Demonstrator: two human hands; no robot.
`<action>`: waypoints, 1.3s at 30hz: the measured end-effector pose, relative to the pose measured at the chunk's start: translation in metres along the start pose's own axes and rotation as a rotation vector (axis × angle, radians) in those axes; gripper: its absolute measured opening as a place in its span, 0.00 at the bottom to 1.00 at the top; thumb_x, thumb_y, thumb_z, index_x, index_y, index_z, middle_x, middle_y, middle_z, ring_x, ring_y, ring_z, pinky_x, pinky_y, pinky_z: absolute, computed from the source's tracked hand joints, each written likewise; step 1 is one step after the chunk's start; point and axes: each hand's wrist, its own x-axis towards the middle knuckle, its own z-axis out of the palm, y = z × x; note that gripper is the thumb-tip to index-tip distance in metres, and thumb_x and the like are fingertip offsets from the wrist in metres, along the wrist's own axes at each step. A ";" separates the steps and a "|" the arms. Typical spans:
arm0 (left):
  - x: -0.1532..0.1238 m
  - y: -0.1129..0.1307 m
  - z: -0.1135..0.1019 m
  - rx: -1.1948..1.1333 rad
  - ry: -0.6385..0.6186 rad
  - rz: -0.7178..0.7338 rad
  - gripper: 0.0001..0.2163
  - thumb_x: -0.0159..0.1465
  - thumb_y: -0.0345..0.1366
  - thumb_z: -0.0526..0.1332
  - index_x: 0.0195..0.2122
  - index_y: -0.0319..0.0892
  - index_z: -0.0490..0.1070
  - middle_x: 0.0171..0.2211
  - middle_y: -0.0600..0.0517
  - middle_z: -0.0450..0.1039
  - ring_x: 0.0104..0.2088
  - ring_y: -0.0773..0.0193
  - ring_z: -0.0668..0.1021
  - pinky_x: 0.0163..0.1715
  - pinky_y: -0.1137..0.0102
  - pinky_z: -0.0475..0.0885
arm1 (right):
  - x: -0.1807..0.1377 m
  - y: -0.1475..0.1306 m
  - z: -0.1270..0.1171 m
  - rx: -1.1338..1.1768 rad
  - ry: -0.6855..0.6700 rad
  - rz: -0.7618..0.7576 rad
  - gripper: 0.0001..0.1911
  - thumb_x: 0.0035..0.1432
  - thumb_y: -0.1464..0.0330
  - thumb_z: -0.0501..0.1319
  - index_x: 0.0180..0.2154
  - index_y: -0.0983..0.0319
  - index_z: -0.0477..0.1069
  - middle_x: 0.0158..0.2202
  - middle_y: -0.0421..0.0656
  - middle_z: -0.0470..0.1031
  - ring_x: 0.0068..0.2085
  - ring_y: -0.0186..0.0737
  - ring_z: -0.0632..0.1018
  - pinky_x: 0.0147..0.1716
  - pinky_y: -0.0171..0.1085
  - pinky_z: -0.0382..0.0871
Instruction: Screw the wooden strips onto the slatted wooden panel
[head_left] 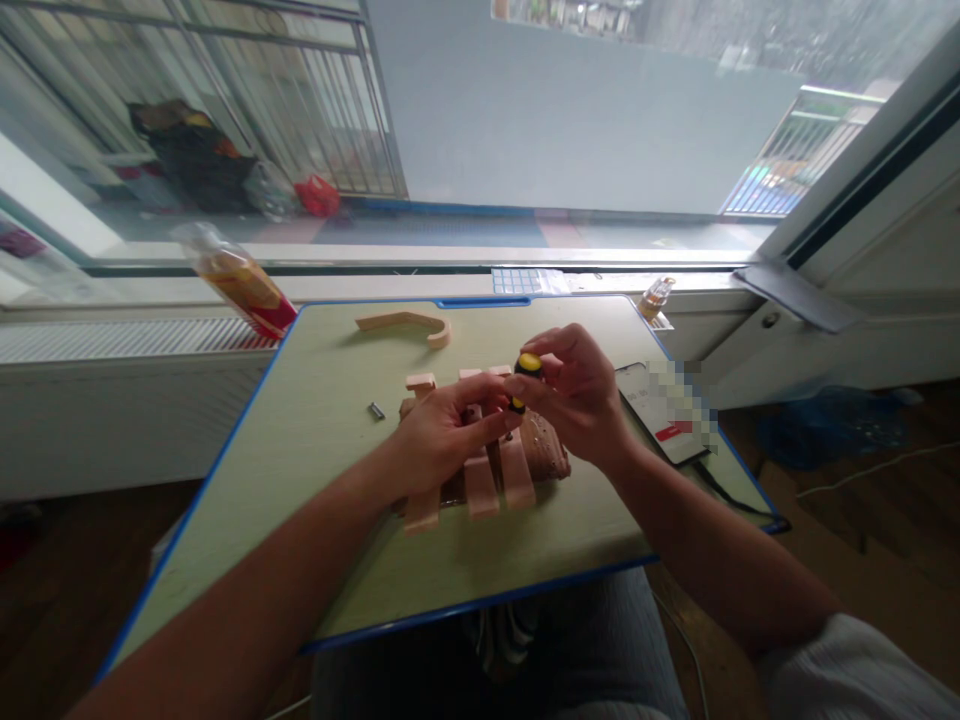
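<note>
My right hand (581, 395) is closed round a short screwdriver with a yellow and black handle (527, 368), held upright over a wooden slat assembly (487, 475) on the green table (322, 450). My left hand (442, 440) rests on the assembly with its fingers pinched at the screwdriver's lower shaft. The tip is hidden behind my fingers. A small metal screw (376, 410) lies on the table left of my left hand.
A curved wooden piece (409, 325) lies at the table's far side. A tilted bottle (240, 280) stands on the sill at the left, a small bottle (655, 297) at the right. A phone-like device (667, 415) lies right of my hands. The table's near edge meets my lap.
</note>
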 end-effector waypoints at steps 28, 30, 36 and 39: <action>0.001 0.003 0.001 0.001 0.003 0.025 0.19 0.68 0.51 0.73 0.54 0.45 0.81 0.43 0.51 0.80 0.40 0.61 0.79 0.41 0.68 0.75 | 0.001 0.000 -0.002 0.062 -0.074 0.048 0.17 0.61 0.62 0.78 0.46 0.55 0.73 0.41 0.38 0.75 0.35 0.33 0.75 0.30 0.37 0.71; 0.001 0.002 0.000 0.003 -0.003 0.028 0.19 0.69 0.51 0.73 0.54 0.45 0.82 0.45 0.49 0.82 0.41 0.59 0.80 0.42 0.68 0.76 | 0.001 -0.001 0.000 0.060 -0.059 0.042 0.18 0.60 0.62 0.78 0.45 0.54 0.72 0.40 0.38 0.75 0.35 0.34 0.75 0.30 0.37 0.71; -0.001 0.005 -0.001 -0.020 -0.021 0.006 0.19 0.70 0.50 0.72 0.55 0.45 0.84 0.51 0.46 0.84 0.47 0.54 0.83 0.48 0.65 0.78 | 0.000 -0.005 -0.003 0.035 -0.084 0.096 0.19 0.62 0.58 0.77 0.50 0.55 0.77 0.42 0.39 0.77 0.34 0.34 0.75 0.30 0.37 0.71; 0.000 0.008 -0.001 -0.038 -0.051 0.009 0.18 0.71 0.50 0.70 0.55 0.46 0.85 0.47 0.47 0.85 0.46 0.54 0.83 0.49 0.65 0.78 | 0.002 -0.010 -0.006 0.004 -0.100 0.089 0.16 0.68 0.57 0.72 0.53 0.55 0.83 0.45 0.41 0.76 0.33 0.33 0.75 0.29 0.36 0.71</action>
